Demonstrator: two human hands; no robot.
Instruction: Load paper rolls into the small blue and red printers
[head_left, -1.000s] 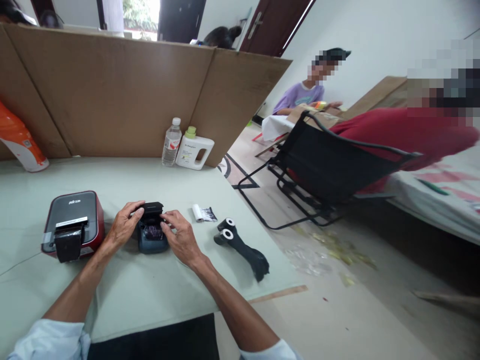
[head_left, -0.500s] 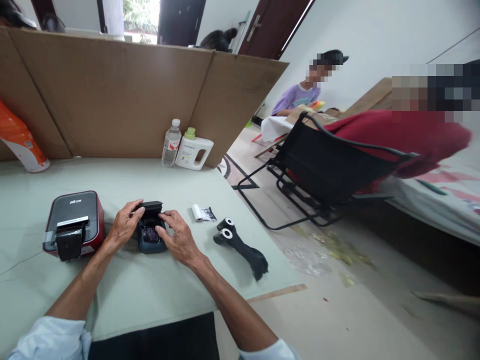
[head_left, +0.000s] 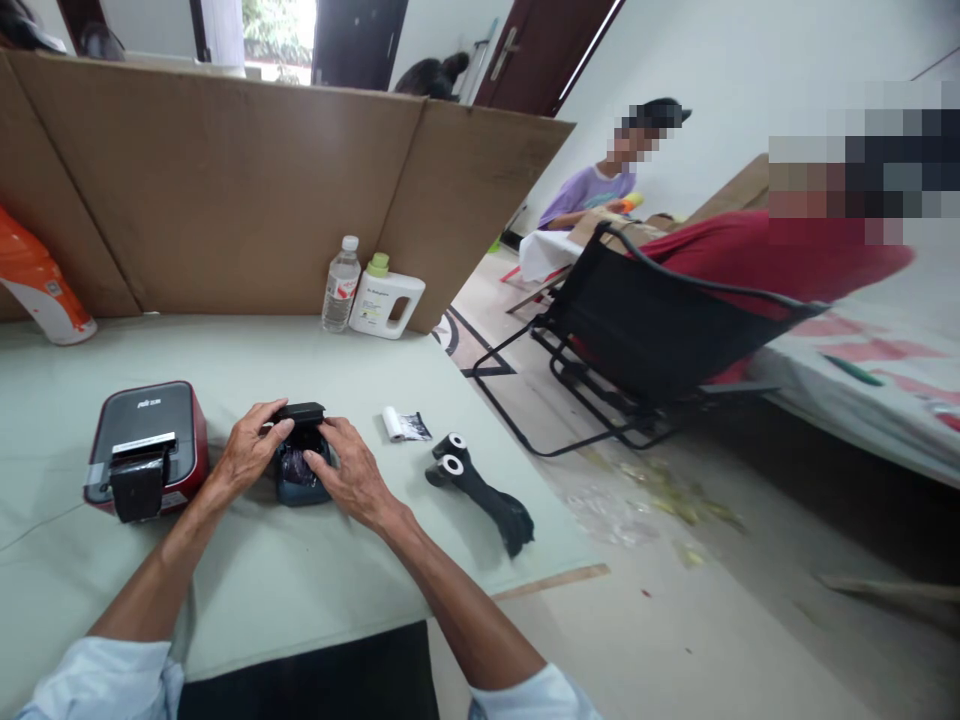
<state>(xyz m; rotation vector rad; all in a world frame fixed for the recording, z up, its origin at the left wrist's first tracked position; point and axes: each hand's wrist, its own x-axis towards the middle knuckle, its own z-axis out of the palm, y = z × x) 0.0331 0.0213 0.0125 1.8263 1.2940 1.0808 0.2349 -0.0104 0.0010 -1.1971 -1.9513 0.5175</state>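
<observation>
A small dark printer (head_left: 303, 487) lies on the table in front of me with its lid raised. Dark, shiny ribbon-like material shows inside its open bay. My left hand (head_left: 251, 452) holds the lid's left edge between thumb and fingers. On the other side, my right hand (head_left: 352, 468) has its fingertips at the lid's right edge and its thumb over the bay. A larger red and black label printer (head_left: 150, 440) stands to the left, a black strip hanging from its front. Right of my hands lie a small white roll (head_left: 405, 425) with a dark patterned tail and two black ribbon rolls (head_left: 450, 455).
A cardboard screen (head_left: 240, 190) borders the table's back. Before it stand a water bottle (head_left: 342, 290), a white jug (head_left: 382, 300) and an orange bottle (head_left: 45, 285). To the right are a black folding chair (head_left: 637, 310) with a person in red, and another person in purple.
The small printer's lid has tipped down a little. My right fingers have moved slightly up and left, closer against the lid's edge.
</observation>
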